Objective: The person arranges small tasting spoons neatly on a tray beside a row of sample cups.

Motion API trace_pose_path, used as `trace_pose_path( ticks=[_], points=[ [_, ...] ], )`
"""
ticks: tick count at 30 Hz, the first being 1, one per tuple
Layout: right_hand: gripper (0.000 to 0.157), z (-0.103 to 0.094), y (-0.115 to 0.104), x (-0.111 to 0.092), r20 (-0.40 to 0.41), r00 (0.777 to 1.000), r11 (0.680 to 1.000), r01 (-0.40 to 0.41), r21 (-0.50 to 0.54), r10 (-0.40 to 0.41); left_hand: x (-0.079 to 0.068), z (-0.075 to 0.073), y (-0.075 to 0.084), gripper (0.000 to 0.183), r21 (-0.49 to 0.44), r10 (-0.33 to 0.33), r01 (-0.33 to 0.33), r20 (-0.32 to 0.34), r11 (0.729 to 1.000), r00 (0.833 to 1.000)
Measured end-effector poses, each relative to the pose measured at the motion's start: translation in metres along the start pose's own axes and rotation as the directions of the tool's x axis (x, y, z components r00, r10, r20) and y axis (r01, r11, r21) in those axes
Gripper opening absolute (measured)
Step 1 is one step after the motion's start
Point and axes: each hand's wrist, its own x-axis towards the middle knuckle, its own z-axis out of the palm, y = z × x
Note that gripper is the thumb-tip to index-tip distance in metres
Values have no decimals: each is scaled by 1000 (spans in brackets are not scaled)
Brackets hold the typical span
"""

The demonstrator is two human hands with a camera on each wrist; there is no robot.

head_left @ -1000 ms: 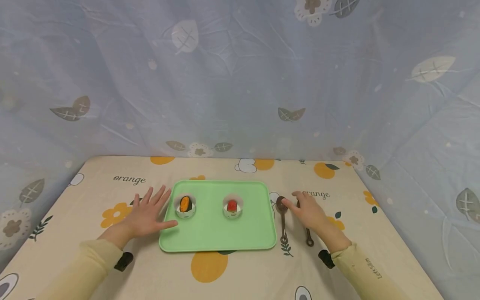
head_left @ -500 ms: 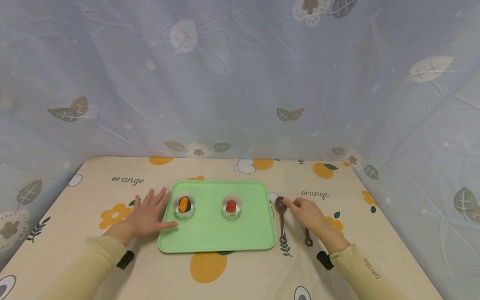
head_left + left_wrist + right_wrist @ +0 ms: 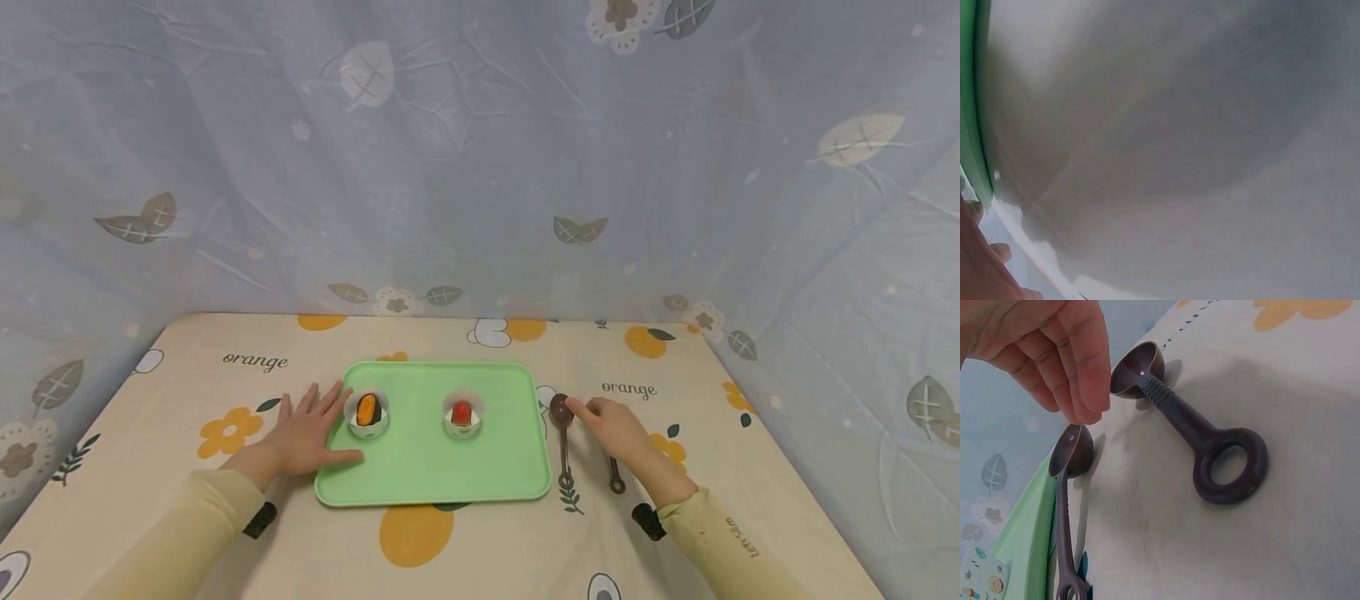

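My left hand point(image 3: 309, 439) lies spread over the left edge of the green tray point(image 3: 427, 479), thumb reaching across the rim. In the left wrist view, only part of this hand shows beside the tray's edge. My right hand point(image 3: 617, 429) has its fingers extended down, tips at the bowl of the left brown scoop point(image 3: 564, 442); whether they touch it is unclear. The second brown scoop point(image 3: 1197, 428) lies under the right hand, its bowl hidden in the head view. On the tray sit an orange-topped sushi piece point(image 3: 367, 410) and a red-topped sushi piece point(image 3: 461, 413).
Each sushi piece stands in a small white patterned cup, one left cup point(image 3: 368, 432) and one right cup point(image 3: 462, 431). A cloth point(image 3: 510, 546) printed with oranges and flowers covers the table. Blue-grey fabric point(image 3: 465, 167) hangs behind and at the sides.
My left hand has shifted slightly right over the tray's edge. The right hand's fingers have drawn together beside the left scoop's bowl. The sushi and scoops stay in place.
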Motion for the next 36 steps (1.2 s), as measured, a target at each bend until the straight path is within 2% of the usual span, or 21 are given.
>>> trace_pose_path(
  ticks=[6, 15, 24, 36],
  points=[
    [66, 2, 0, 0, 4, 1000, 1000, -5, 3, 5, 0, 2, 1, 106, 16, -8, 8, 4, 1000, 1000],
    [45, 12, -1, 3, 36, 999, 999, -31, 19, 31, 2, 13, -6, 107, 91, 5, -5, -2, 996, 1000],
    [29, 20, -2, 3, 66, 995, 996, -78, 33, 76, -1, 5, 3, 105, 103, 4, -5, 7, 995, 1000],
    [18, 31, 1, 5, 60, 996, 997, -67, 41, 65, 0, 9, -1, 108, 106, 29, -29, 5, 994, 1000]
  ],
)
